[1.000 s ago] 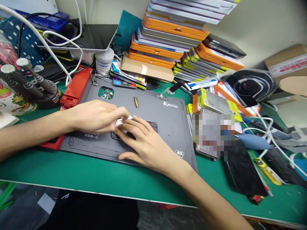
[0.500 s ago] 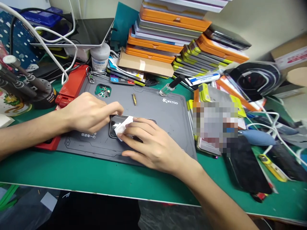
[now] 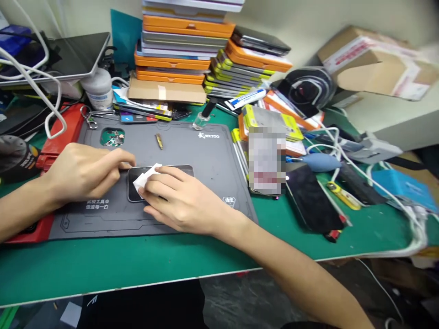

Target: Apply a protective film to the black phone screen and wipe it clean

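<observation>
A smartphone [image 3: 185, 170] with a black glass face lies flat on the grey work mat [image 3: 206, 157]. My right hand [image 3: 178, 198] pinches a folded white wipe [image 3: 147, 176] and presses it on the phone's left part, covering much of the glass. My left hand [image 3: 87, 171] is closed at the phone's left end. Its index fingertip is by the upper left corner, the other fingers are curled, and anything inside them is hidden. Beyond the phone, a small brass-coloured pointed piece [image 3: 159, 141] lies on the mat.
Small metal parts lie in a mat recess [image 3: 112, 137]. A glass bottle with a black cap [image 3: 202, 118] stands at the mat's far edge. Orange boxes [image 3: 188, 27] are stacked behind. Rightward are a dark phone [image 3: 313, 198], a blue blower bulb [image 3: 322, 162] and white cables [image 3: 387, 192].
The camera view has swung right, so the bench appears farther left. The right hand still presses the wipe on the phone; the left hand stays by its left end.
</observation>
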Demonstrator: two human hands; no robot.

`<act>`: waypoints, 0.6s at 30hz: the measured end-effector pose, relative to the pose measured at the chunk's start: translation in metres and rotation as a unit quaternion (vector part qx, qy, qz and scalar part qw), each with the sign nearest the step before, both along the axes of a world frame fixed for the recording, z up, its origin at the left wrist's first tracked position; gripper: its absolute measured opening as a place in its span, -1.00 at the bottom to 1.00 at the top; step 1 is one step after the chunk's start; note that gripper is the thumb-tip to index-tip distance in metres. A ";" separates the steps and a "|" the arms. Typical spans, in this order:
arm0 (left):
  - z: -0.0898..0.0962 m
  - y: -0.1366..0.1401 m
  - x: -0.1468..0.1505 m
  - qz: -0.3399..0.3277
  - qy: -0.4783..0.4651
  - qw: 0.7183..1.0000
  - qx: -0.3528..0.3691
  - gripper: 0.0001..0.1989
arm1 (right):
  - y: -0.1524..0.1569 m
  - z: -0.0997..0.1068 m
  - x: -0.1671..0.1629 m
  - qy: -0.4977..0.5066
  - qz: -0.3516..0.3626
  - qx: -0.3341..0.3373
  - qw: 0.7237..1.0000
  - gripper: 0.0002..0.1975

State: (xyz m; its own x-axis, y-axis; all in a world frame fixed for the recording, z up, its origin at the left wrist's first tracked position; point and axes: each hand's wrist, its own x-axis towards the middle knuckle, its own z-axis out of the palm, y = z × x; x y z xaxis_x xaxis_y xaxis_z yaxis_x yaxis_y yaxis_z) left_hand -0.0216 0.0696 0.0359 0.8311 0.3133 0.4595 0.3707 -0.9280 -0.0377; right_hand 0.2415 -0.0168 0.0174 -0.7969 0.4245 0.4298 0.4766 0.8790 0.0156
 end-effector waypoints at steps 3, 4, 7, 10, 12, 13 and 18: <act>0.002 0.002 0.001 -0.003 -0.013 1.000 0.018 -0.73 | 0.002 0.007 0.014 -0.008 -0.024 0.005 1.000 -0.67; 0.003 0.002 0.002 -0.006 -0.015 1.000 0.022 -0.73 | 0.003 0.009 0.020 -0.009 -0.039 -0.004 0.999 -0.65; 0.004 0.001 0.001 -0.016 -0.020 0.999 0.029 -0.74 | 0.007 0.017 0.043 -0.011 -0.092 -0.058 0.994 -0.60; 0.004 0.000 -0.001 0.017 0.012 1.000 0.021 -0.75 | 0.014 0.021 0.066 0.003 -0.133 -0.126 0.983 -0.60; 0.004 0.001 -0.001 0.054 0.059 0.997 -0.003 -0.77 | 0.019 0.022 0.078 0.018 -0.146 -0.168 0.975 -0.67; 0.004 0.003 -0.001 0.063 0.086 0.994 -0.025 -0.77 | 0.022 0.021 0.082 0.027 -0.148 -0.187 0.971 -0.72; 0.002 0.013 0.006 0.026 0.156 0.976 -0.150 -0.40 | 0.032 0.020 0.093 0.089 -0.130 -0.309 0.938 -0.84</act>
